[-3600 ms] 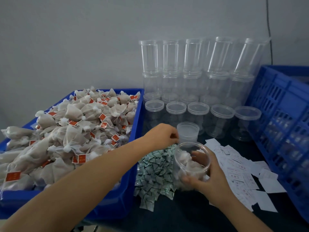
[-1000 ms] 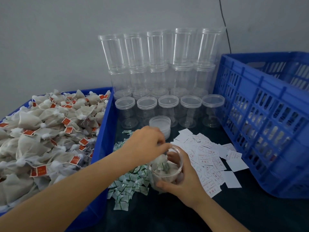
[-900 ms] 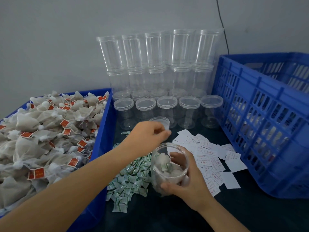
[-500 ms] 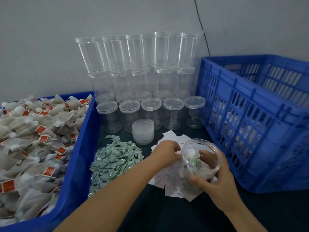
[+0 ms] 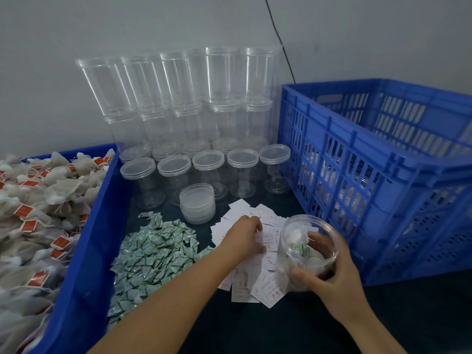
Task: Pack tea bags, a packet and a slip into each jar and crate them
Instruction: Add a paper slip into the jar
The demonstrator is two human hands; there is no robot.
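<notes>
Blue slatted crate (image 5: 383,175), right side of worktop (image 5: 332,328), filled jars inside. Blue tea-bag bin (image 5: 84,251), left edge. Open jar (image 5: 307,251), front right, gripped by right hand (image 5: 329,272); green packet (image 5: 297,249) newly atop tea bags. Left hand (image 5: 242,238) moved from jar to slips (image 5: 265,287), fingers curled on one. Slip pending, then lid.

Open clear jar (image 5: 307,251), lower right of centre, holds tea bags and a green packet (image 5: 299,249); white slips (image 5: 265,284) scattered just left; blue crate (image 5: 383,180) at right.
</notes>
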